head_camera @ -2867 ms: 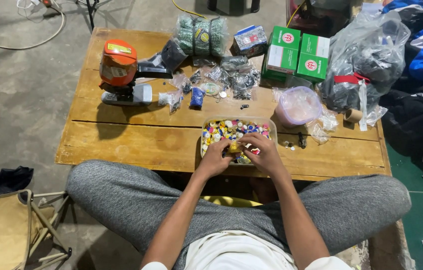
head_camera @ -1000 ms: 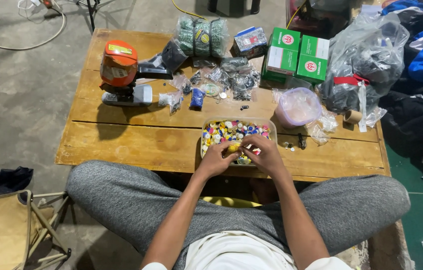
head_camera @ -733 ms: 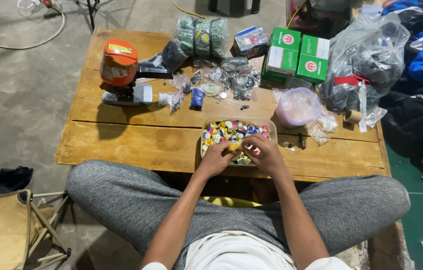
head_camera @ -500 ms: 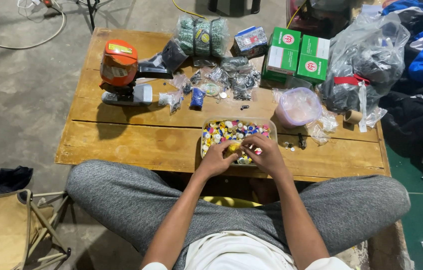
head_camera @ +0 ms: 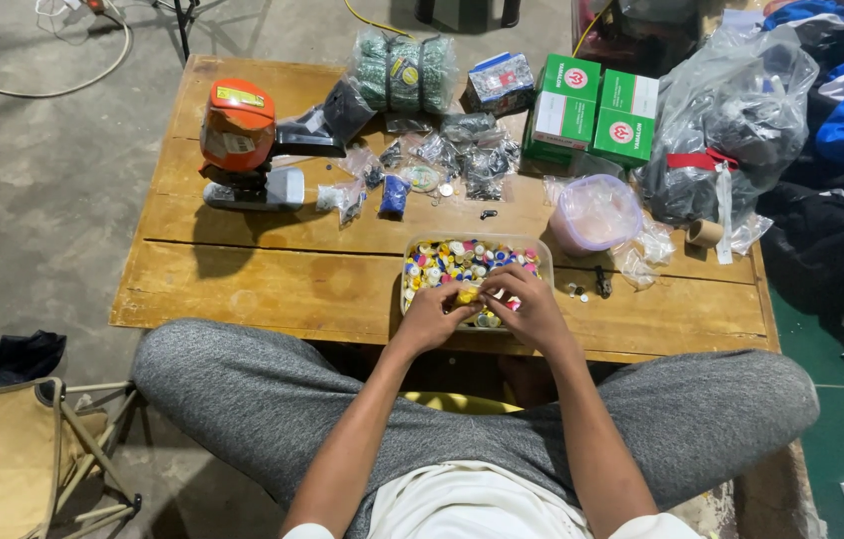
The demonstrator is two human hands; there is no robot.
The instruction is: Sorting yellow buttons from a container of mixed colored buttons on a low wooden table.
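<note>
A clear tray (head_camera: 410, 289) full of small multicoloured pieces sits at the near edge of a low wooden table (head_camera: 272, 279). Both hands hover over its near half. My left hand (head_camera: 432, 317) pinches a small yellow piece (head_camera: 466, 295) between thumb and fingers. My right hand (head_camera: 532, 309) meets it from the right, its fingertips closed on the same yellow piece. What the fingers do to the piece is too small to tell. My crossed legs in grey trousers fill the foreground.
On the table stand an orange-topped machine (head_camera: 237, 135), two green boxes (head_camera: 593, 115), a lidded plastic tub (head_camera: 596, 212), and several small bags of dark parts (head_camera: 472, 155). A large clear bag (head_camera: 731, 120) lies right. A folding stool (head_camera: 12, 459) sits left.
The hands stay over the tray's near half, with only small finger movements around the yellow piece. Nothing else has shifted.
</note>
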